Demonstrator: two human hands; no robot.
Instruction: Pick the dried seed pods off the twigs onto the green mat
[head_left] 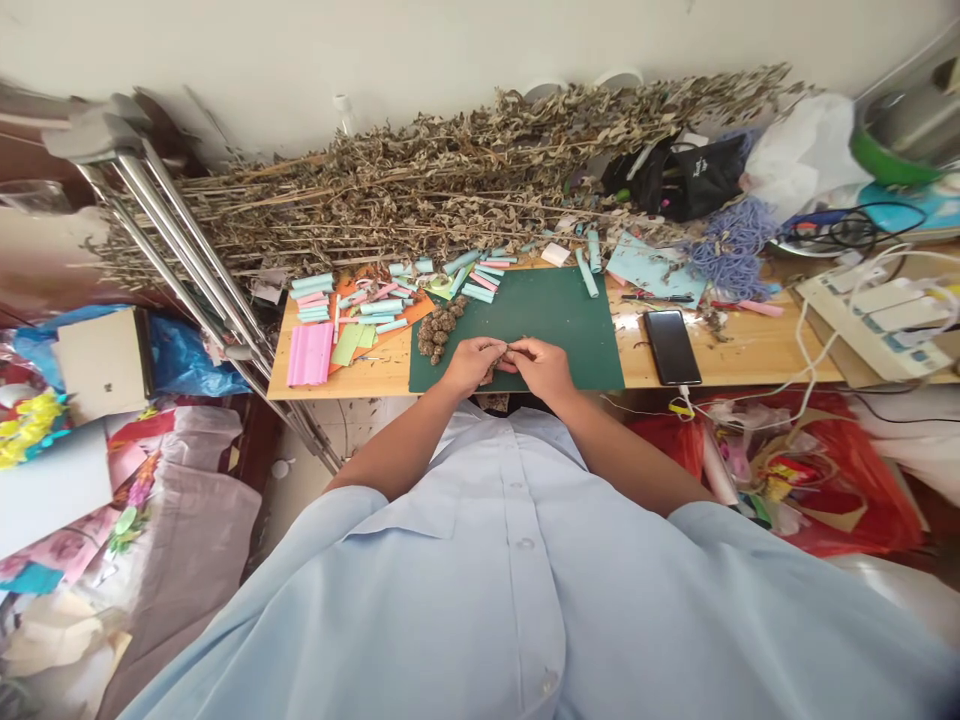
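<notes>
My left hand (475, 366) and my right hand (540, 368) meet at the front edge of a dark green mat (540, 310). Both have their fingers pinched together around a small brownish piece, which looks like dried plant matter and is mostly hidden by the fingers. Just left of my left hand, a pile of brown, knobbly clumps (437, 330) lies on the mat's left part. Behind the mat stretches a long heap of dried, leafy stalks (450, 185).
Rolled paper pieces (379, 307) and a pink stack (310, 354) lie left of the mat. A phone (672, 347) with a cable, purple yarn (731, 245) and a power strip (877, 315) are at the right. Metal crutches (187, 240) lean at the left.
</notes>
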